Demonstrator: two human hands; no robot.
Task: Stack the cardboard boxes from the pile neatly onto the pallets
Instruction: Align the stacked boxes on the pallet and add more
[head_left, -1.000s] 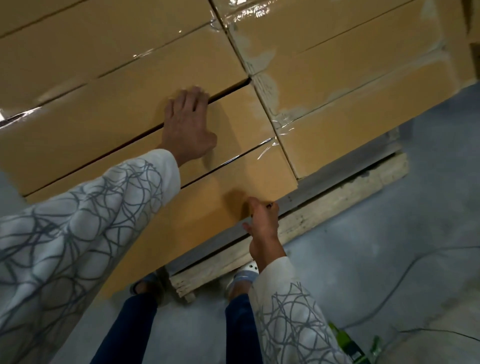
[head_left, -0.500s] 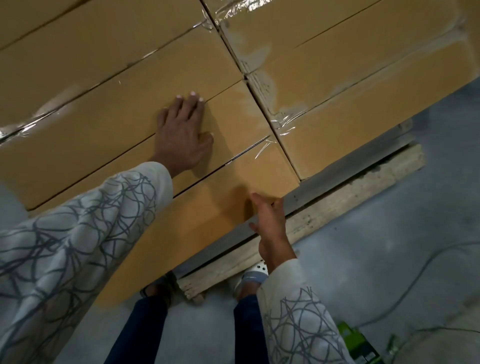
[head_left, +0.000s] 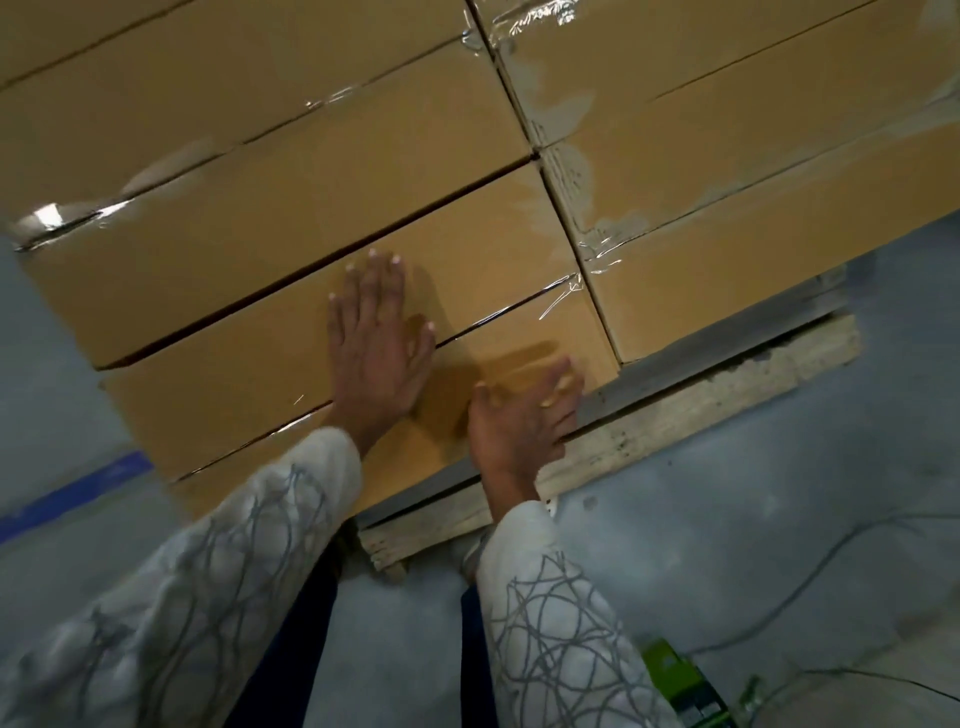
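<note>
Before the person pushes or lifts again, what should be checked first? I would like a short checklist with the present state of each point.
1. Left hand lies flat on the second box from the bottom: ok.
2. Right hand has a firm hold on the bottom box: cannot tell, the fingers are blurred.
3. Seam above the second box is closed: not ok, a dark gap shows.
4. Bottom box rests over the pallet: ok.
5. Floor at the right is free for stepping: not ok, a cable lies there.
</note>
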